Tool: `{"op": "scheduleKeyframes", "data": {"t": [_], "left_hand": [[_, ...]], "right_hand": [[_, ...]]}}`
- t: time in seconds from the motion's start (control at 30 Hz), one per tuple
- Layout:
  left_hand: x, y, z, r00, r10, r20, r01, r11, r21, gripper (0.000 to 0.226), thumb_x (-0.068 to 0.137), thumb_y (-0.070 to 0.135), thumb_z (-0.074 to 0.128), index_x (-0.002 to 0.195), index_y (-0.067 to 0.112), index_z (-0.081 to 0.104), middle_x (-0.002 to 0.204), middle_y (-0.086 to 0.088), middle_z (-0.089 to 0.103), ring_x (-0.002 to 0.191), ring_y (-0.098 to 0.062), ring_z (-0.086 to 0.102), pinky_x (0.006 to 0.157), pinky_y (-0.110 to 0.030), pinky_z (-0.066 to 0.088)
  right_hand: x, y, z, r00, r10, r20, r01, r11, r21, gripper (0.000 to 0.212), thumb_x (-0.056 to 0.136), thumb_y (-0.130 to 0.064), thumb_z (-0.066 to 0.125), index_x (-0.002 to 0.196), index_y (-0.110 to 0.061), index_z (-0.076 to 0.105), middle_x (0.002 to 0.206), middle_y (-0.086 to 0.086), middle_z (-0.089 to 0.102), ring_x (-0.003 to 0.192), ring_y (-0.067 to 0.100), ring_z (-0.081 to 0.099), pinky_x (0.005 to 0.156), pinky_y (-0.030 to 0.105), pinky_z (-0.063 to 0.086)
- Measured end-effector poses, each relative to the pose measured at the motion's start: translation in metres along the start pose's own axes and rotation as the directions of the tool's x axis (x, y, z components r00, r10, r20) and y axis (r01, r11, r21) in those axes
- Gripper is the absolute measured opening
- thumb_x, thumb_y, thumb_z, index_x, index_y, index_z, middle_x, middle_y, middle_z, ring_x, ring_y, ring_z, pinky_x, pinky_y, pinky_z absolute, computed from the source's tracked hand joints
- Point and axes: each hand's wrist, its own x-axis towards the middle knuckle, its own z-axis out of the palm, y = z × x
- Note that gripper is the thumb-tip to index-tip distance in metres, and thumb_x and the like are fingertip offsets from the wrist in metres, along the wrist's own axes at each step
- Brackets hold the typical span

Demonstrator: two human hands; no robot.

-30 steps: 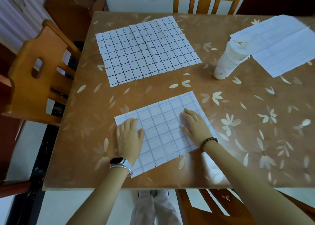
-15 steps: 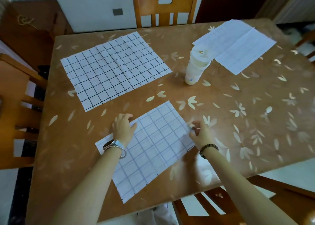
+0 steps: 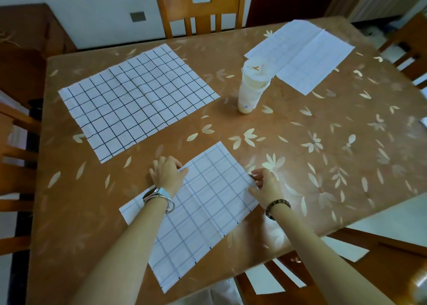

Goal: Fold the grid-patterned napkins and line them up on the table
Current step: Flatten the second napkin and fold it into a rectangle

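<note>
Both arms reach out from the near edge over the table (image 3: pixel 300 166). The near napkin (image 3: pixel 208 212) lies flat at the near edge of the table, turned at a slant, with pale blue lines on it. One of its corners sticks out past the table edge.

The left hand (image 3: pixel 167 175) sits at the napkin's far left edge. Its fingers are bent down and its thumb is on the cloth, so it holds that edge. There is a watch (image 3: pixel 159 192) on this wrist.

The right hand (image 3: pixel 265 184) is at the napkin's right edge. Its fingers and thumb pinch the cloth there. This wrist has a bead band (image 3: pixel 277 206).

Farther back on the left, a black-lined napkin (image 3: pixel 138 98) lies open and flat. A stack of cups (image 3: pixel 250 85) stands in the middle. Just behind the cups, on the far right, is a white napkin (image 3: pixel 300 55) with a crease. A wooden chair (image 3: pixel 201 8) stands at the far side.
</note>
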Motion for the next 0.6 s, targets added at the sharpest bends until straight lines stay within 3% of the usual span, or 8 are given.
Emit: {"op": "scheduleKeyframes", "data": {"t": [0.17, 0.23, 0.37, 0.47, 0.6], "left_hand": [[-0.002, 0.006, -0.004, 0.996, 0.047, 0.076, -0.037, 0.991, -0.129, 0.022, 0.085, 0.043, 0.071, 0.096, 0.028, 0.058, 0.074, 0.013, 0.059, 0.090, -0.014, 0.056, 0.089, -0.036, 0.027], [-0.004, 0.010, -0.006, 0.991, 0.091, 0.101, -0.080, 0.991, -0.107, 0.014, 0.086, 0.043, 0.069, 0.091, 0.031, 0.065, 0.071, 0.016, 0.056, 0.088, -0.012, 0.056, 0.088, -0.034, 0.026], [-0.011, 0.016, -0.011, 0.970, 0.164, 0.178, -0.133, 0.976, -0.175, 0.011, 0.090, 0.037, 0.067, 0.084, 0.029, 0.070, 0.084, 0.014, 0.059, 0.091, -0.013, 0.056, 0.095, -0.036, 0.034], [-0.017, 0.019, -0.020, 0.946, 0.208, 0.251, -0.092, 0.910, -0.405, 0.011, 0.094, 0.028, 0.063, 0.093, 0.017, 0.067, 0.088, 0.007, 0.064, 0.086, -0.011, 0.058, 0.076, -0.024, 0.047], [-0.030, 0.023, -0.035, 0.938, 0.224, 0.264, -0.051, 0.843, -0.535, 0.013, 0.098, 0.028, 0.056, 0.095, 0.017, 0.059, 0.068, 0.006, 0.053, 0.065, -0.015, 0.043, 0.056, -0.023, 0.036]], "right_hand": [[-0.002, -0.003, 0.001, 1.000, 0.020, 0.016, -0.020, 0.999, 0.039, 0.041, 0.079, -0.002, 0.068, 0.115, -0.016, 0.053, 0.113, 0.005, 0.053, 0.078, -0.001, 0.049, 0.076, 0.014, 0.042], [-0.004, -0.004, 0.001, 0.999, 0.034, 0.029, -0.036, 0.996, 0.078, 0.041, 0.079, -0.001, 0.068, 0.115, -0.015, 0.052, 0.110, 0.004, 0.054, 0.076, -0.001, 0.050, 0.075, 0.012, 0.043], [-0.009, -0.007, 0.000, 0.998, 0.036, 0.050, -0.042, 0.993, 0.113, 0.045, 0.079, -0.003, 0.072, 0.118, -0.013, 0.052, 0.097, -0.006, 0.053, 0.078, 0.000, 0.050, 0.082, 0.023, 0.043], [-0.011, -0.010, -0.002, 0.996, 0.041, 0.083, -0.053, 0.986, 0.159, 0.050, 0.079, -0.010, 0.076, 0.122, -0.014, 0.050, 0.098, -0.007, 0.054, 0.090, 0.009, 0.054, 0.084, 0.022, 0.041], [-0.010, -0.008, -0.006, 0.993, 0.039, 0.112, -0.061, 0.979, 0.195, 0.061, 0.076, -0.023, 0.080, 0.128, -0.020, 0.047, 0.110, -0.002, 0.058, 0.101, 0.015, 0.056, 0.088, 0.024, 0.043]]}}
